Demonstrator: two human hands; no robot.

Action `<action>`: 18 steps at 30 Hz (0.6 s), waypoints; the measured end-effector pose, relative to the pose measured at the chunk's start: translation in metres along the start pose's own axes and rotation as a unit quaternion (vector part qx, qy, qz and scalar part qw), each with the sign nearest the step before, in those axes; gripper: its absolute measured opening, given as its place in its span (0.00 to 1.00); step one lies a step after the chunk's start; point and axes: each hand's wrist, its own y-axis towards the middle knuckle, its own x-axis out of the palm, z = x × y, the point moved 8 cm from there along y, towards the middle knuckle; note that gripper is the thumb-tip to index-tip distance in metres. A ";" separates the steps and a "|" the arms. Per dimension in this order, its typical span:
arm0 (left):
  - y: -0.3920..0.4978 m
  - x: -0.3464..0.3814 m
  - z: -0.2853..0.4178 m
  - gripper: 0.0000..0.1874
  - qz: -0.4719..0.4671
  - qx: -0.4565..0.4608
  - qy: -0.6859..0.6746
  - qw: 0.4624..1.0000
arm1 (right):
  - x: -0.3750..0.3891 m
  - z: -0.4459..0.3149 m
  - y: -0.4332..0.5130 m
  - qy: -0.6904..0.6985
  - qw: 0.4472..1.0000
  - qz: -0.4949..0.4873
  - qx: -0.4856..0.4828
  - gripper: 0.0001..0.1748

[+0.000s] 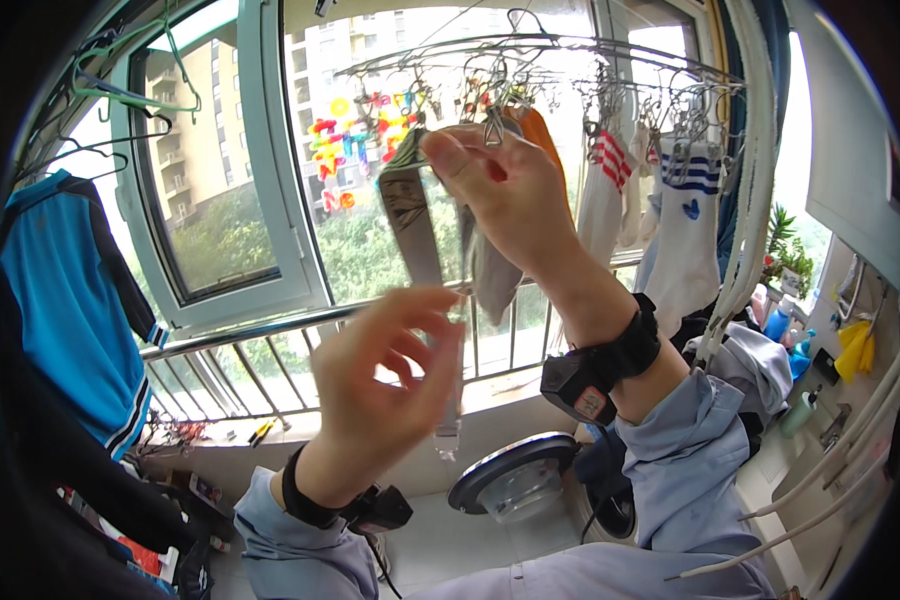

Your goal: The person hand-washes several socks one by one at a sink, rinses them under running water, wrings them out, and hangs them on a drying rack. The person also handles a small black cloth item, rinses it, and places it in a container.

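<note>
My right hand (514,199) is raised among the metal clips of a hanging clip rack (630,51). Its thumb and fingers are curled, close to the top of a grey patterned sock (409,214). A wire clip (493,129) hangs in front of the fingers; what they pinch, if anything, is hidden. Behind this hand hangs another grey sock (495,277), partly covered. Lower and to the left, my left hand (382,375) is blurred, with curled fingers and its thumb near the index fingertip. A gripped thing cannot be made out there.
White socks with red stripes (604,180) and blue stripes (682,217) hang at right. A metal railing (232,375) crosses before the window. Below is an open washing machine door (514,480). A blue jacket (75,300) hangs left; white cords (750,150) dangle right.
</note>
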 end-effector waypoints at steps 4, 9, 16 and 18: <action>0.005 -0.033 -0.017 0.17 0.108 -0.053 0.008 0.993 | 0.014 -0.013 -0.016 -0.077 0.995 0.016 0.054 0.23; -0.019 -0.034 -0.063 0.28 0.009 -0.166 0.081 0.983 | 0.019 0.005 -0.060 -0.041 0.990 0.054 0.121 0.18; -0.075 0.004 -0.099 0.35 -0.134 -0.284 -0.015 0.949 | 0.006 0.025 -0.116 0.028 0.989 -0.028 0.141 0.19; -0.088 0.017 -0.098 0.37 -0.153 -0.317 -0.056 0.934 | 0.034 0.021 -0.159 -0.060 0.969 -0.127 0.202 0.18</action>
